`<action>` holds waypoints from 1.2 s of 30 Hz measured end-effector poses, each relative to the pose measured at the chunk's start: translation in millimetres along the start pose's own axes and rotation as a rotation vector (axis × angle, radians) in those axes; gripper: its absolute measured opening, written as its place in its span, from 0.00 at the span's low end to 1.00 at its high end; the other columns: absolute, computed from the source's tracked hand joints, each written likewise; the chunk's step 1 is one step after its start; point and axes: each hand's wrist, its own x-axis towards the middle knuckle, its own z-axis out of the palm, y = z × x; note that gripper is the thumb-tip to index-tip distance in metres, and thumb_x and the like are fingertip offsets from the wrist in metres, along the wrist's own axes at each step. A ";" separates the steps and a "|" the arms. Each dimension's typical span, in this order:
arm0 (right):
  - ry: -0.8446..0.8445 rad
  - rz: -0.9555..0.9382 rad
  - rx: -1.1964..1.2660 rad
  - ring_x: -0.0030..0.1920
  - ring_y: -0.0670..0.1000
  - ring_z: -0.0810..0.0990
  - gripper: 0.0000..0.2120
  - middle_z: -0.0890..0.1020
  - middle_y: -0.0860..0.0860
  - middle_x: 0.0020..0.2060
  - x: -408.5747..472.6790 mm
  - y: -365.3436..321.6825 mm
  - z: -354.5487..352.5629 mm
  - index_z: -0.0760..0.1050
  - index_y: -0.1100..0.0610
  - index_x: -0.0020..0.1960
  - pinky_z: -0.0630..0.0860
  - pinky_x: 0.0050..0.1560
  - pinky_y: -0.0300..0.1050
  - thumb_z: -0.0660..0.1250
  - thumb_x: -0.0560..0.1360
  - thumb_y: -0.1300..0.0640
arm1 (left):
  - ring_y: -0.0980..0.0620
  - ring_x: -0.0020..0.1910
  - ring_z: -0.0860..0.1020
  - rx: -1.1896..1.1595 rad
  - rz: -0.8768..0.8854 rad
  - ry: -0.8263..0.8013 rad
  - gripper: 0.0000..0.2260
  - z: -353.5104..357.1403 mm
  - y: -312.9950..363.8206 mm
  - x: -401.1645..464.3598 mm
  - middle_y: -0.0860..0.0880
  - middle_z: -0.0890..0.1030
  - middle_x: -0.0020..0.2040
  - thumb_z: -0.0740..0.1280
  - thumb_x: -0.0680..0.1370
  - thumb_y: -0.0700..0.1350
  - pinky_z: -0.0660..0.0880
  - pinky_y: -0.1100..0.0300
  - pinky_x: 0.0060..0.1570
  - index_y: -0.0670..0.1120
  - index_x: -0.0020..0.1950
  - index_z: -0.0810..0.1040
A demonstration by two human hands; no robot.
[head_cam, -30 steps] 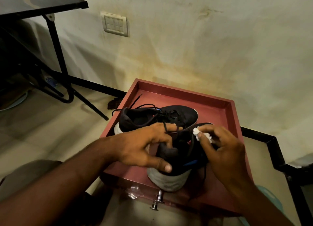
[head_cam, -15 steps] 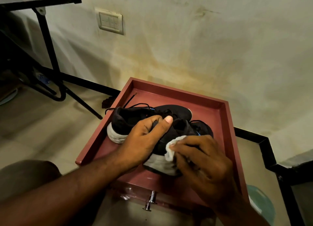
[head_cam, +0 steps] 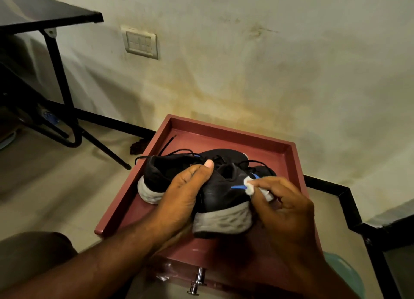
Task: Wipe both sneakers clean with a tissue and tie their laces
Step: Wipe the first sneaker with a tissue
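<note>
Sneaker (head_cam: pixel 221 193), tilted in the red tray (head_cam: pixel 289 155) and clasped at its heel by the curled left hand (head_cam: pixel 186 191), had been turned since a moment before, its side now being wiped with the tissue (head_cam: pixel 249 185) pinched in the right hand (head_cam: pixel 284 200), laces left untied.

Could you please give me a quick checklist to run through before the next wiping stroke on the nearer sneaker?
1. Left hand grips the nearer black sneaker with the grey sole: ok.
2. Right hand pinches the crumpled white tissue: ok.
3. Tissue touching the sneaker's side: ok.
4. Both sneakers over the dark red wooden tray: ok.
5. Laces tied: not ok; the other black sneaker has loose laces.
6. Tissue clean enough: cannot tell.
</note>
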 end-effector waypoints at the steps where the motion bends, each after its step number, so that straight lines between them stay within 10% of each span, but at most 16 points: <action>1: 0.000 -0.014 -0.015 0.50 0.49 0.85 0.04 0.85 0.48 0.48 -2.5 -0.1 0.8 0.86 0.56 0.50 0.82 0.46 0.53 0.75 0.76 0.61 | 0.34 0.55 0.80 0.028 -0.005 0.000 0.27 -0.9 0.5 -0.4 0.27 0.80 0.58 0.67 0.82 0.53 0.74 0.35 0.65 0.27 0.59 0.73; 7: -0.142 -0.332 0.024 0.52 0.51 0.83 0.07 0.84 0.49 0.50 -18.6 -29.8 6.0 0.87 0.58 0.50 0.79 0.50 0.47 0.76 0.73 0.65 | 0.38 0.48 0.73 0.118 0.014 -0.058 0.34 -4.3 -1.4 2.0 0.35 0.76 0.47 0.72 0.77 0.60 0.71 0.39 0.50 0.27 0.50 0.68; 13: 0.066 0.172 0.074 0.52 0.46 0.85 0.07 0.85 0.43 0.49 -8.0 8.6 11.6 0.86 0.50 0.51 0.82 0.51 0.54 0.75 0.77 0.61 | 0.34 0.55 0.82 0.040 0.008 0.076 0.32 0.7 0.4 2.6 0.27 0.79 0.59 0.71 0.76 0.58 0.74 0.34 0.65 0.28 0.54 0.72; 19: -0.122 -0.353 0.022 0.51 0.52 0.82 0.06 0.85 0.49 0.50 -29.4 -33.8 23.4 0.87 0.58 0.52 0.77 0.52 0.45 0.77 0.75 0.64 | 0.41 0.47 0.73 0.105 0.046 0.042 0.40 -0.6 -6.3 2.8 0.36 0.76 0.45 0.75 0.69 0.67 0.71 0.43 0.50 0.29 0.45 0.69; 27: 0.097 0.172 -0.032 0.52 0.48 0.83 0.04 0.84 0.42 0.48 -8.9 27.0 18.4 0.85 0.47 0.51 0.81 0.48 0.56 0.72 0.78 0.54 | 0.39 0.53 0.80 -0.004 -0.038 0.088 0.17 2.6 -12.5 4.2 0.33 0.81 0.52 0.70 0.76 0.54 0.81 0.51 0.53 0.39 0.42 0.78; 33: -0.171 -0.271 0.085 0.52 0.51 0.81 0.06 0.84 0.44 0.50 -27.7 -22.3 22.0 0.87 0.56 0.52 0.77 0.52 0.45 0.74 0.77 0.62 | 0.36 0.51 0.82 -0.055 -0.089 0.209 0.23 -9.4 -21.2 2.3 0.25 0.80 0.56 0.70 0.78 0.50 0.78 0.45 0.56 0.28 0.55 0.78; 36: -0.135 -0.171 0.018 0.53 0.50 0.79 0.05 0.83 0.43 0.50 -16.0 3.1 19.5 0.87 0.53 0.51 0.76 0.52 0.46 0.74 0.77 0.60 | 0.34 0.58 0.83 -0.140 -0.186 0.247 0.16 -9.8 -18.6 4.7 0.34 0.84 0.57 0.68 0.80 0.47 0.77 0.41 0.64 0.36 0.59 0.83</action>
